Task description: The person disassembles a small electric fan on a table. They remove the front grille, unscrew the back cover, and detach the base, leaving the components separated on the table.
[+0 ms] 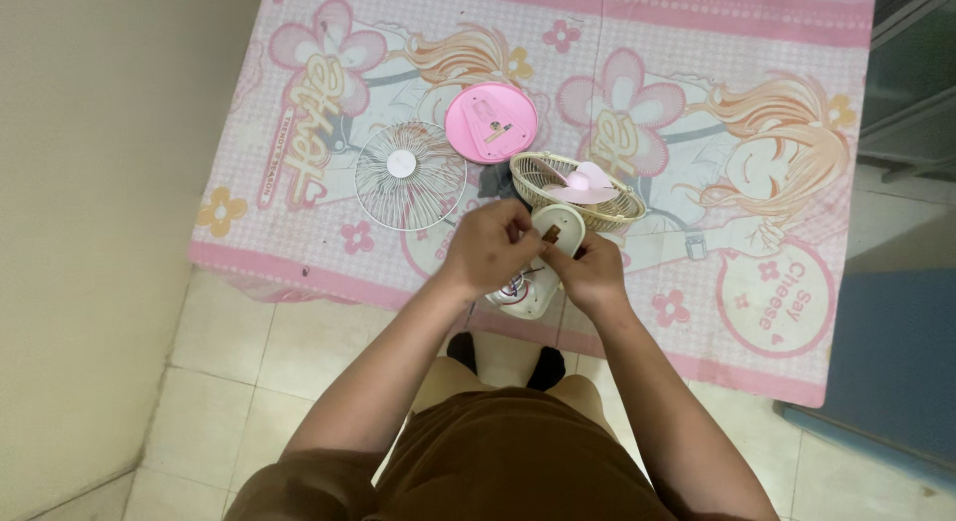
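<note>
A small white fan body (554,238) with its back opened lies between my hands, wires showing at its lower end. My left hand (490,248) grips it from the left, fingers curled over a small brown part. My right hand (592,274) holds it from the right, fingertips meeting the left hand's. The fan's cream rear cage (619,210) with pink blades (582,182) is attached at the far end. A white wire front grille (409,174) and a round pink cover (491,123) lie loose to the left.
Everything sits on a pink patterned mat (757,132) spread on a tiled floor (229,382). A cream wall (90,182) runs along the left. A blue surface (896,352) lies at the right.
</note>
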